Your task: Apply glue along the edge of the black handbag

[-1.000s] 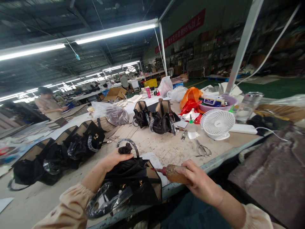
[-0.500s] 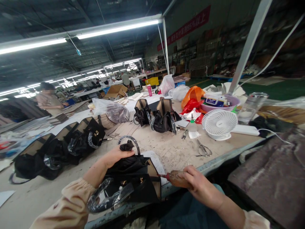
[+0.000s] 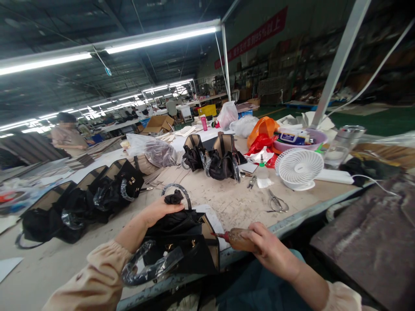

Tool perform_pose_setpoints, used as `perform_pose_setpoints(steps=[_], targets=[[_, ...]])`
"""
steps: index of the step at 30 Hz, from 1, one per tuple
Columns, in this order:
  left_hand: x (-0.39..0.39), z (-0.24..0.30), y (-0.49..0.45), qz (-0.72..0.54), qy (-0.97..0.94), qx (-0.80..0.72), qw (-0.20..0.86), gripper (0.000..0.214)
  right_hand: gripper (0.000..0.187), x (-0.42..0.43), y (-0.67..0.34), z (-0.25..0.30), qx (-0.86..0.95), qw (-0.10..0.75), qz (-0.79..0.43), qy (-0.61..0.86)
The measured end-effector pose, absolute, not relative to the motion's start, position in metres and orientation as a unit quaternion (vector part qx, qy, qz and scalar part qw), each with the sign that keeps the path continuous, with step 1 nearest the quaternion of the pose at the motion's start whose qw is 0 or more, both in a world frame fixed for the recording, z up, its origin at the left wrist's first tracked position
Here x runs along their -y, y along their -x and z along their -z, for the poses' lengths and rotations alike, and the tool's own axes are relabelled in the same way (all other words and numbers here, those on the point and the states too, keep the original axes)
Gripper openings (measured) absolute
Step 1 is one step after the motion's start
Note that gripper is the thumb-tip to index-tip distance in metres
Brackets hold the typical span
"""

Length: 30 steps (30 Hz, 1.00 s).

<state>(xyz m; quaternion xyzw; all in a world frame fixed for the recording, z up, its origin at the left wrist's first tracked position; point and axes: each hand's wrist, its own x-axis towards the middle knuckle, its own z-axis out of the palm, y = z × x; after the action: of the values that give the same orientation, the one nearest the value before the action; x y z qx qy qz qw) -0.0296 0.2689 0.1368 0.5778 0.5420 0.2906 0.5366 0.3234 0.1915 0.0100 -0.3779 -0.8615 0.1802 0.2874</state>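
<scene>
A black handbag (image 3: 184, 255) with a beige lining lies at the table's front edge, its handles wrapped in clear plastic. My left hand (image 3: 162, 210) is closed on bunched black fabric (image 3: 174, 198) of this bag, beside the far handle. In my right hand (image 3: 264, 242) is an amber squeeze bottle (image 3: 240, 240) with a red nozzle. The fingers wrap round the bottle, and its tip points left at the open side edge of the bag. White paper (image 3: 210, 220) lies partly under the bag.
Several black handbags (image 3: 110, 185) stand in a row at the left, and two more (image 3: 222, 160) stand farther back. Scissors (image 3: 277, 203), a small green-capped bottle (image 3: 262, 170), a white fan (image 3: 300, 168) and a glass jar (image 3: 343, 144) are on the right. A person (image 3: 68, 134) stands at the far left.
The nozzle tip has shifted slightly left and up along the bag's edge, with the bottle tilted a little differently. My left hand holds the same fabric, almost unmoved.
</scene>
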Motion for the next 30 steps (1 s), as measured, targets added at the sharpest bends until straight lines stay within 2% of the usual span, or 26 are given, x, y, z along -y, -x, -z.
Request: perform_pose_setpoints(steps=[5, 11, 20, 26, 30], targets=[[-0.272, -0.134, 0.029, -0.298, -0.555, -0.551, 0.548, 0.031, 0.063, -0.188, -0.322, -0.001, 0.857, 0.268, -0.202, 0.391], [-0.276, -0.132, 0.029, -0.292, -0.569, -0.556, 0.530, 0.034, 0.064, -0.193, -0.324, -0.005, 0.854, 0.292, -0.192, 0.385], [-0.276, -0.131, 0.029, -0.292, -0.584, -0.553, 0.517, 0.036, 0.060, -0.189, -0.323, 0.007, 0.846, 0.246, -0.225, 0.416], [-0.276, -0.133, 0.028, -0.287, -0.587, -0.552, 0.518, 0.035, 0.061, -0.189, -0.323, 0.004, 0.835, 0.276, -0.237, 0.412], [-0.275, -0.134, 0.027, -0.291, -0.588, -0.548, 0.519, 0.034, 0.060, -0.190, -0.321, 0.005, 0.840, 0.267, -0.230, 0.413]])
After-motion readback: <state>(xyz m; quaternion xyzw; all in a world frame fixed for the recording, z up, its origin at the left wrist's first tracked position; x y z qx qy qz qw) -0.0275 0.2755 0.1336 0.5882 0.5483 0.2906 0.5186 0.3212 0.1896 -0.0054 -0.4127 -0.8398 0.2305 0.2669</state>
